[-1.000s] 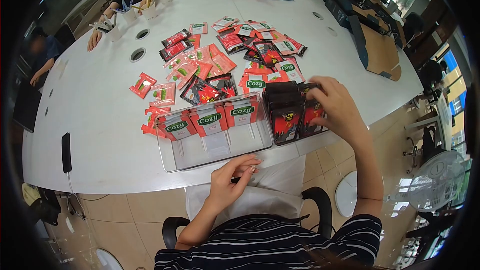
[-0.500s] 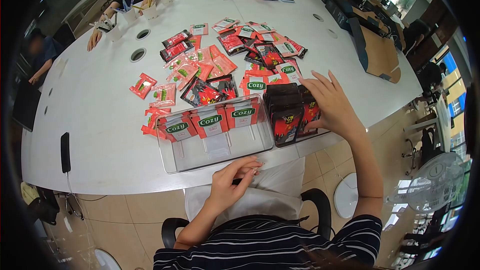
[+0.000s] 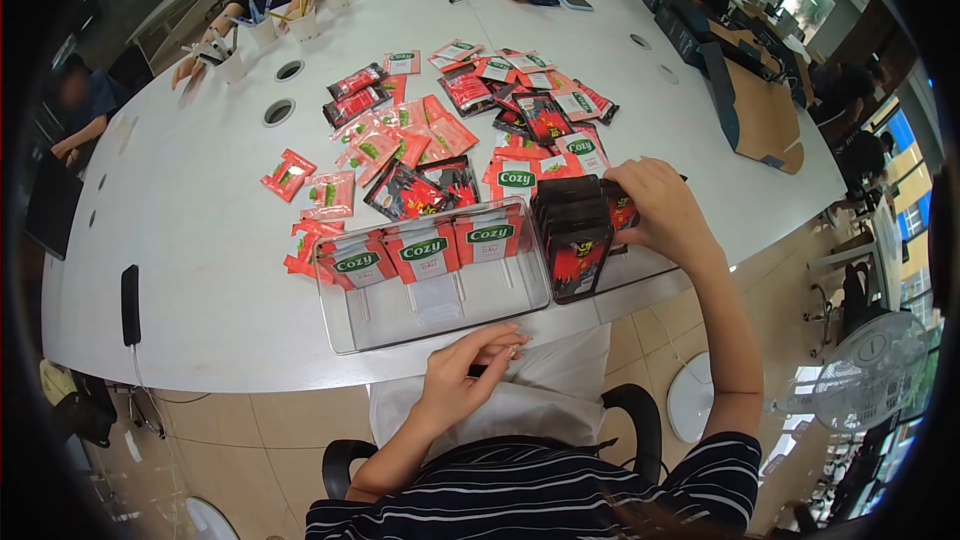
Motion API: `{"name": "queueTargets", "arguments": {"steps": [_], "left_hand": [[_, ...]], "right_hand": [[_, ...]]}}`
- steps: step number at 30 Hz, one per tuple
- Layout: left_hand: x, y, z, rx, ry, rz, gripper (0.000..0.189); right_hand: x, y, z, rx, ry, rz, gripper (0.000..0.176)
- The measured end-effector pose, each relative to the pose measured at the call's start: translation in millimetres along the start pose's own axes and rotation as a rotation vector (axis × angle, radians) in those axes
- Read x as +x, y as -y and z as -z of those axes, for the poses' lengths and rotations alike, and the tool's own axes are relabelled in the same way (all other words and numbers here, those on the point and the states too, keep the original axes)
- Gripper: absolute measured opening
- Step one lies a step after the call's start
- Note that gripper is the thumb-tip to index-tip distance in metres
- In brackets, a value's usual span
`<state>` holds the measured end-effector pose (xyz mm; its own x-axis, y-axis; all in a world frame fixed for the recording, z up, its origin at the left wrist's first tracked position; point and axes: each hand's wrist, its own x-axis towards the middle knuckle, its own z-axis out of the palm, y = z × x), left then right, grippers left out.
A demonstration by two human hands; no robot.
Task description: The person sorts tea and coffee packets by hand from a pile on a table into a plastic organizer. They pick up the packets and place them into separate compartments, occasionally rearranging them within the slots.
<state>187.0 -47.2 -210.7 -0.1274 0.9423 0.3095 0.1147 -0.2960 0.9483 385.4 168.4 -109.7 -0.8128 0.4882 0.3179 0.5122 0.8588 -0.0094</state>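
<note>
My right hand (image 3: pixel 665 210) grips a black-and-red coffee sachet (image 3: pixel 622 208) at the right end of a row, thumb at the near side and fingers over the far side. Packed beside it stand several black coffee sachets (image 3: pixel 578 255), upright in a clear tray (image 3: pixel 650 277) that the hand partly covers. My left hand (image 3: pixel 465 372) is held near the table's front edge, over my lap, with fingertips and thumb together and nothing visible in them. Just beyond it stands another clear plastic tray (image 3: pixel 400 325), with three upright stacks of red-and-white Cozy sachets (image 3: pixel 422 252) along its back.
Loose pink, red and black sachets (image 3: pixel 400 140) are scattered across the white table (image 3: pixel 220 290) behind the trays. A black phone-like object (image 3: pixel 131 305) lies left. Pen cups (image 3: pixel 303 25) stand at the back, and an opened cardboard box (image 3: pixel 755 110) lies right. Other people sit around the table.
My right hand has closed from a spread pose onto the sachets at the row's right end. The sachet row has shifted slightly in view. My left hand has barely moved.
</note>
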Motion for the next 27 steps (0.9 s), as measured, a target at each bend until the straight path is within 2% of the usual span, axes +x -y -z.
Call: {"name": "queueTargets", "arguments": {"steps": [2,4,13,16,20,23,24,27], "left_hand": [[-0.6,2.7,1.1,-0.006,0.008,-0.007,0.03],[0.2,0.5,0.4,0.002,0.003,0.0,0.027],[-1.3,5.7,-0.8,-0.006,0.006,0.001,0.028],[-1.8,3.8,1.4,-0.004,0.014,0.013,0.029],[-2.4,1.4,2.2,0.016,0.013,0.016,0.03],[-3.1,4.2,2.6,0.035,0.021,0.013,0.031],[-2.8,4.0,2.6,0.036,0.021,0.008,0.031],[-3.0,4.0,2.7,0.034,0.021,0.009,0.03]], "right_hand": [[1.6,-1.4,-0.9,0.017,0.017,-0.009,0.064],[1.8,-3.7,-2.5,0.039,0.058,-0.043,0.063],[2.7,-1.0,0.8,0.093,0.042,-0.031,0.061],[1.3,-1.1,3.0,0.086,-0.017,0.017,0.07],[-4.6,7.4,15.0,0.103,-0.045,-0.059,0.08],[-14.8,9.8,20.4,0.087,-0.145,-0.108,0.076],[-18.4,10.7,22.9,0.1,-0.163,-0.114,0.067],[-31.9,19.5,23.0,0.159,-0.247,-0.147,0.056]]}}
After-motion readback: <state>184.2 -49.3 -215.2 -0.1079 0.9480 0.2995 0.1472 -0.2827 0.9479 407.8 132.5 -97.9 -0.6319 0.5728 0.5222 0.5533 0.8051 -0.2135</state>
